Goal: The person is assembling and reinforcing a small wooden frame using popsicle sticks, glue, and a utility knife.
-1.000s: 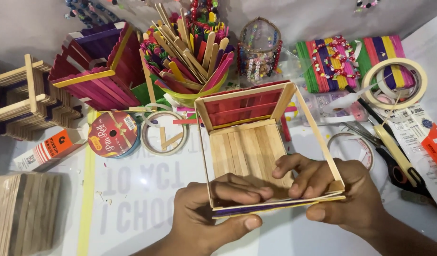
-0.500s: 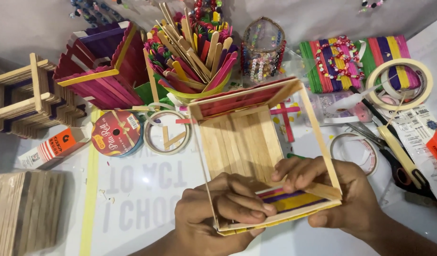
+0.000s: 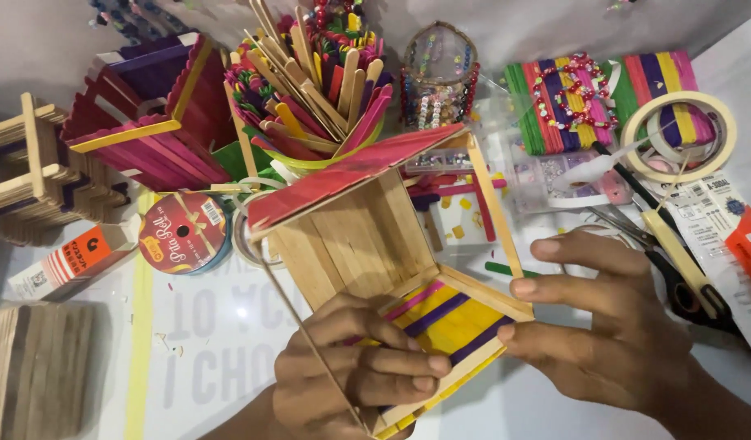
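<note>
Wooden-stick box [image 3: 367,244] mostly built: plain floor, red wall, striped yellow wall joined. Your left hand [image 3: 355,375] grips near wall; right hand [image 3: 612,326] fingertips steady it. Far-right side open frame.

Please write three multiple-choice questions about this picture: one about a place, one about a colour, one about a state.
1. Where does the round ribbon spool lie?
A. left of the stick box
B. inside the stick box
C. on the scissors

2. What colour is the top panel of the stick box?
A. blue
B. red-pink
C. white

3. What is the left hand doing?
A. lying flat on the table
B. holding scissors
C. holding the box, fingers curled over its striped panel

Answers:
1 A, the spool lies on the table left of the box.
2 B, the upper panel is red-pink.
3 C, its fingers wrap the box; the right hand touches the other edge.
</note>
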